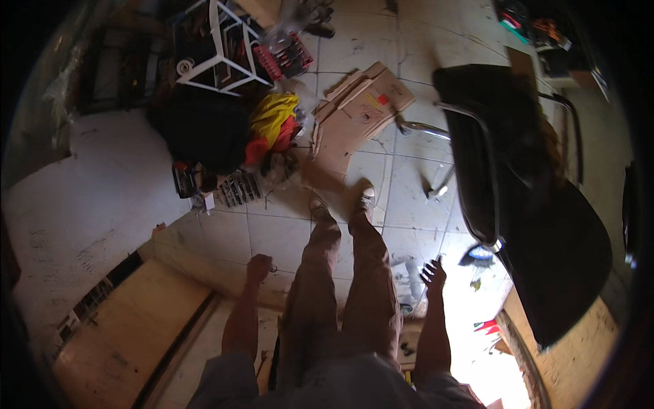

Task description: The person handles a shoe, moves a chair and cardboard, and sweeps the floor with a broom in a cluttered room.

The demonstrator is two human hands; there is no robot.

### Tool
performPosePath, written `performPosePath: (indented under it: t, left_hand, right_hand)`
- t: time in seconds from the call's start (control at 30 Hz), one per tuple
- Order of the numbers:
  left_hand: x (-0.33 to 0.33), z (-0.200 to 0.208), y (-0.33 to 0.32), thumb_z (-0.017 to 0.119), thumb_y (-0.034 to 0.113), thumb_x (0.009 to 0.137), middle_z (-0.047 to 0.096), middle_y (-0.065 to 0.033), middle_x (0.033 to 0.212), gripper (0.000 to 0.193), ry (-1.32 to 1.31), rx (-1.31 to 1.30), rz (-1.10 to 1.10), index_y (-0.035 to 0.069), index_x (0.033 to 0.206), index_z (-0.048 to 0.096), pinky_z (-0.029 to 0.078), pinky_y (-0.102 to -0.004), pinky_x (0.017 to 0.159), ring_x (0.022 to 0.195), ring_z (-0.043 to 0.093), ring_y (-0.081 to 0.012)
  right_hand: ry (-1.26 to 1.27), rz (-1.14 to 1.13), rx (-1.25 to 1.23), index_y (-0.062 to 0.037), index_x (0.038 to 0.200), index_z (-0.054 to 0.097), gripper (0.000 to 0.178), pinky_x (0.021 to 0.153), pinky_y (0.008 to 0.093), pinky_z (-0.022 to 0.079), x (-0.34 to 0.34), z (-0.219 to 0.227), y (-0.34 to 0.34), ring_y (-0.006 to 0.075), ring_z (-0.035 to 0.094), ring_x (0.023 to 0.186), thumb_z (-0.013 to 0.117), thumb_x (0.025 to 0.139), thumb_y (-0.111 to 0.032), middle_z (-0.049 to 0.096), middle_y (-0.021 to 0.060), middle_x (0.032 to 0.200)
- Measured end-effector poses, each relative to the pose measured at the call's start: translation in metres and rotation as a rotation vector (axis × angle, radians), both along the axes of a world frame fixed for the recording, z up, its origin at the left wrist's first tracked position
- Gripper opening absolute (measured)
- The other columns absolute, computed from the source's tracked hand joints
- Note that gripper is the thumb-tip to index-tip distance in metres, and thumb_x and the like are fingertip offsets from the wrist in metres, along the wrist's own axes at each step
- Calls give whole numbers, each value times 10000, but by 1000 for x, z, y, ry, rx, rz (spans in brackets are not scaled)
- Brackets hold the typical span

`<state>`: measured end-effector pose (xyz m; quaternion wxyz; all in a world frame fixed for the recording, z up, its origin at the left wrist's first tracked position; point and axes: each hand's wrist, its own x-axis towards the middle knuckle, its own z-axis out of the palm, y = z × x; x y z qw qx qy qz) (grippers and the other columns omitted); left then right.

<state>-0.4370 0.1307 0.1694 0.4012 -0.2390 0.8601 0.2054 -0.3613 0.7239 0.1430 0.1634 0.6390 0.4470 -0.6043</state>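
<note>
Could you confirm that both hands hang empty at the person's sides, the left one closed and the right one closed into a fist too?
Not quite. In the head view the left hand is closed, but the right hand has its fingers spread open, not in a fist. Both are empty and hang beside the legs.

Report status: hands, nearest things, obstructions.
Left hand fisted, empty. Right hand open, fingers spread, empty. Black chair nearest right hand; flattened cardboard lies ahead of the feet.

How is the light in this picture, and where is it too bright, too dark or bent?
Head view: sunlight burns out the floor by the right hand, so detail there is lost; the black chair and the dark pile are nearly featureless; the left hand is dim but readable; tile lines bend near the rim, and the corners go black.
</note>
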Motion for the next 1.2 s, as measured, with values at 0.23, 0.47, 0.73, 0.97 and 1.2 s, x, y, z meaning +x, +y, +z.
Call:
performPosePath:
  t: [0.23,0.47,0.73,0.97,1.2]
  left_hand:
    - [-51,-201,107,683,317,810,642,-197,974,435,356,209,30,-3,1091,593,480,-416,842,940,614,-354]
    - [-119,-393,109,738,338,737,504,-274,1200,703,373,43,160,-37,1252,443,422,-447,957,1137,496,-405]
    - [-171,-468,123,819,386,615,499,-289,1196,881,214,-280,166,-23,1257,374,477,-479,874,1122,504,-417]
    - [-149,-426,113,709,341,743,654,-234,898,463,138,321,176,-19,1019,617,492,-452,784,879,631,-393]
    - [-99,-228,135,636,263,797,674,-182,962,413,-46,534,440,15,1128,614,496,-394,790,916,652,-285]
  right_hand:
    - [-21,403,-88,-25,1149,524,678,760,364,528,-225,-212,-155,240,598,878,698,766,-557,578,141,1061]
    - [-24,694,297,17,1073,502,720,643,370,514,-344,-422,-217,193,506,690,785,685,-520,468,60,832]
    - [-113,590,692,82,1282,341,1026,832,379,491,-387,-496,-255,278,568,1028,901,544,-358,523,210,1175]
    - [378,279,-52,9,1334,404,718,946,422,435,-364,-416,-215,235,484,1175,758,765,-249,498,142,1287]
    - [430,402,320,-29,1214,518,423,769,337,488,-309,-205,-177,201,607,933,635,864,-235,636,96,1055]
